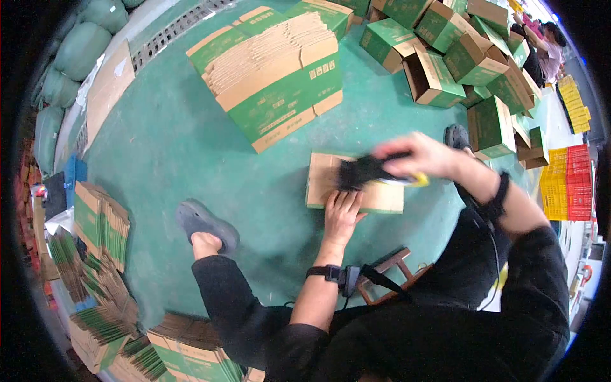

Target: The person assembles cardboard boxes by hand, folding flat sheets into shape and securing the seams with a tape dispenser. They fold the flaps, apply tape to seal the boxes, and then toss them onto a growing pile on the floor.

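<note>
A cardboard carton (387, 198) stands on the green floor between my legs, its brown flaps facing up. My left hand (342, 213) lies on the near side of its top, fingers stretched out and gripping nothing. Above the carton, my right hand (414, 155) is closed round a black tape dispenser (363, 173) with a yellow part at its near end. Motion smears both the dispenser and that hand. The dispenser's dark front end overlaps the carton's top, close to my left fingertips.
A large bundle of flattened green-and-brown cartons (280, 83) stands ahead. Formed cartons (439, 79) are piled at the upper right, near another person (547, 51). More flat cartons (181, 350) sit at lower left. Yellow and red crates (566, 183) stand right; a wooden stool (385, 270) is below me.
</note>
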Tool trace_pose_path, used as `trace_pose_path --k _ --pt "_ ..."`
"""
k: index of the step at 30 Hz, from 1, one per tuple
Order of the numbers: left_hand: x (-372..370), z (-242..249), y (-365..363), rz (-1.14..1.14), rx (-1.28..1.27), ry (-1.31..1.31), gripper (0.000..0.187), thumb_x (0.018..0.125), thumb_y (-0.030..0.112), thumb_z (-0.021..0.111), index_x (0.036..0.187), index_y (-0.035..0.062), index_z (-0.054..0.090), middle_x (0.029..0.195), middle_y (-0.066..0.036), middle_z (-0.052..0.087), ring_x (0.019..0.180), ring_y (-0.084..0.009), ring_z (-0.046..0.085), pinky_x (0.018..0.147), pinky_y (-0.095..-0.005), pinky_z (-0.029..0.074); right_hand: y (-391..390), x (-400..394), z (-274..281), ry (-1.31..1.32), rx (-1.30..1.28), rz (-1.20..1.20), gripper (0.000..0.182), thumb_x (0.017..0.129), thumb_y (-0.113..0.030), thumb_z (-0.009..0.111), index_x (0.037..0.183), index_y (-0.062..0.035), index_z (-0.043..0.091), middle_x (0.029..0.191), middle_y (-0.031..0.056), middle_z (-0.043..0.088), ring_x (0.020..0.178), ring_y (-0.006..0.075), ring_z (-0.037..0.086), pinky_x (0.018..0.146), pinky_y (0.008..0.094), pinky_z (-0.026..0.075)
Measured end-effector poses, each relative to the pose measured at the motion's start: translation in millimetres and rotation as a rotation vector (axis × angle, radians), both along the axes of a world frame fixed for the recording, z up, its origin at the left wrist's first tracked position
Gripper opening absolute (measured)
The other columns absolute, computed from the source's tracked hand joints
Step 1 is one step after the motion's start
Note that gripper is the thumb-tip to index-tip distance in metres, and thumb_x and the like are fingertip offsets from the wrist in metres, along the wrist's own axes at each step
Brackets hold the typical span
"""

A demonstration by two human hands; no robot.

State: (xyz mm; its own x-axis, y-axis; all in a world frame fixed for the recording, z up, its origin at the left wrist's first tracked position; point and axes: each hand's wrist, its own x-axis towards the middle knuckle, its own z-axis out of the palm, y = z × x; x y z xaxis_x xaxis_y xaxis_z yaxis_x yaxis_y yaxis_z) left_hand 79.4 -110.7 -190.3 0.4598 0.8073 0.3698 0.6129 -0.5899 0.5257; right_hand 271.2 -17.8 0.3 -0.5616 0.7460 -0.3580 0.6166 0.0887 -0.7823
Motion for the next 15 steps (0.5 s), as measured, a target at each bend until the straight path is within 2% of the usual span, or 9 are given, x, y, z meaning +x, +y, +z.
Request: trace_pose_path --k 1,3,5,6,7,9,10,12,15 --pt "1 10 1 0.029 0.098 -0.017 0.059 0.051 0.022 0.073 0.104 0.0044 0.053 0.109 -0.008 0.051 0.106 -0.0243 0.046 0.091 -0.0418 0.035 -30 41 -7 -0.06 0.045 -0.029 0.036 0.076 -0.024 0.062 0.108 -0.006 0.057 0.095 0.0066 0.062 0.086 0.0151 0.059 0.08 0.0283 0.045" --pt "2 8 -3 0.07 0.083 -0.066 0.044 0.058 0.028 0.071 0.091 0.0047 0.053 0.095 -0.01 0.048 0.096 -0.0301 0.046 0.085 -0.0438 0.038 -69 107 -28 -0.017 -0.132 -0.171 0.036 0.073 -0.019 0.064 0.107 -0.01 0.057 0.087 0.0042 0.063 0.079 0.0133 0.06 0.076 0.0254 0.047" --pt "4 13 -9 0.082 0.067 -0.067 0.041 0.064 0.034 0.071 0.081 0.0047 0.049 0.084 -0.011 0.041 0.089 -0.0329 0.045 0.08 -0.0461 0.039 -80 110 -28 0.013 -0.113 -0.154 0.037 0.072 -0.017 0.065 0.107 -0.0098 0.057 0.076 0.0047 0.063 0.067 0.012 0.061 0.067 0.0253 0.048" --pt "5 29 -2 0.145 0.038 -0.067 0.038 0.067 0.033 0.07 0.081 0.0046 0.049 0.091 -0.013 0.044 0.093 -0.0349 0.045 0.082 -0.0495 0.038 -80 112 -33 0.053 -0.043 -0.115 0.037 0.071 -0.016 0.065 0.107 -0.0094 0.057 0.072 0.0056 0.062 0.063 0.0119 0.06 0.064 0.0255 0.048" --pt "10 42 13 0.295 0.095 -0.001 0.04 0.074 0.034 0.064 0.097 0.0041 0.05 0.108 -0.018 0.044 0.1 -0.0381 0.044 0.085 -0.0536 0.035 -80 114 -36 0.087 -0.053 -0.123 0.037 0.071 -0.016 0.065 0.107 -0.0094 0.057 0.072 0.0056 0.062 0.063 0.0119 0.06 0.064 0.0255 0.048" --pt "35 71 64 0.665 0.11 0.342 0.052 0.08 0.039 0.054 0.119 0.0073 0.043 0.121 -0.021 0.04 0.109 -0.0391 0.04 0.089 -0.0538 0.032 -80 121 -40 0.083 -0.055 -0.134 0.036 0.07 -0.015 0.065 0.105 -0.0097 0.057 0.069 0.0066 0.061 0.061 0.0129 0.06 0.062 0.0258 0.048" --pt "38 62 67 0.66 0.115 0.369 0.052 0.08 0.039 0.054 0.119 0.0073 0.043 0.121 -0.021 0.04 0.109 -0.0391 0.04 0.089 -0.0538 0.032 -84 133 -38 0.11 -0.061 -0.137 0.036 0.07 -0.015 0.065 0.105 -0.0097 0.057 0.069 0.0066 0.061 0.061 0.0129 0.06 0.062 0.0258 0.048" --pt "45 38 89 0.803 -0.308 0.463 0.059 0.085 0.044 0.043 0.131 0.0096 0.029 0.129 -0.022 0.033 0.116 -0.0411 0.036 0.093 -0.0517 0.031 -88 172 -39 0.127 -0.136 -0.139 0.035 0.07 -0.014 0.064 0.104 -0.0108 0.058 0.07 0.0062 0.062 0.06 0.0141 0.061 0.061 0.0266 0.049" --pt "47 50 91 0.767 -0.499 0.441 0.055 0.087 0.044 0.038 0.128 0.0081 0.032 0.126 -0.022 0.035 0.109 -0.0406 0.043 0.089 -0.0461 0.038 -102 225 -74 -0.026 -0.052 -0.139 0.033 0.067 -0.022 0.065 0.099 -0.0125 0.062 0.074 0.0088 0.064 0.065 0.0211 0.063 0.064 0.0311 0.05"
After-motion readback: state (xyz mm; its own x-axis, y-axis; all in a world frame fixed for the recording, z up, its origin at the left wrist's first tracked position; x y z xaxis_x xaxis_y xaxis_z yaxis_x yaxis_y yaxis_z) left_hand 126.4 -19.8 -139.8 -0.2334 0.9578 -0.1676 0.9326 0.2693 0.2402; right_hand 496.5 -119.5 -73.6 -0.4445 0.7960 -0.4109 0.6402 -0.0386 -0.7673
